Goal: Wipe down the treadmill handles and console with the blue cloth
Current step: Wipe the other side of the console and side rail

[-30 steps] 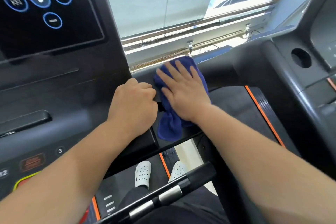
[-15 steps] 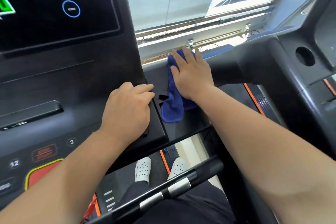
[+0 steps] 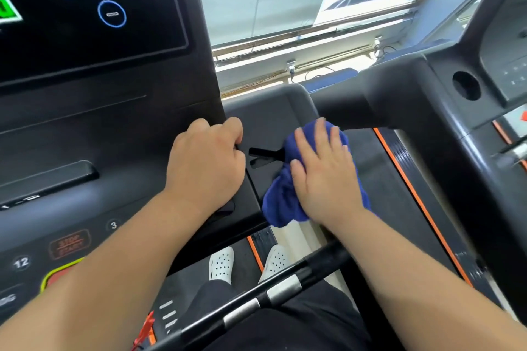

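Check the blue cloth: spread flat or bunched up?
Bunched up. The blue cloth lies crumpled in thick folds under the right hand, pressed flat-palmed onto the dark side panel, with a wad spilling out past the wrist.

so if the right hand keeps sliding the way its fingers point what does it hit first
Probably the thick black handle arm just beyond the fingertips of the right hand, which presses the crumpled blue cloth flat; depth is hard to judge.

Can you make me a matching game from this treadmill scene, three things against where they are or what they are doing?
Things:
1. blue cloth
2. left hand
3. white shoes

Places or states:
A. gripping the console's right edge
B. down on the treadmill deck
C. pressed flat under the right hand

Pairs: 1-C, 2-A, 3-B
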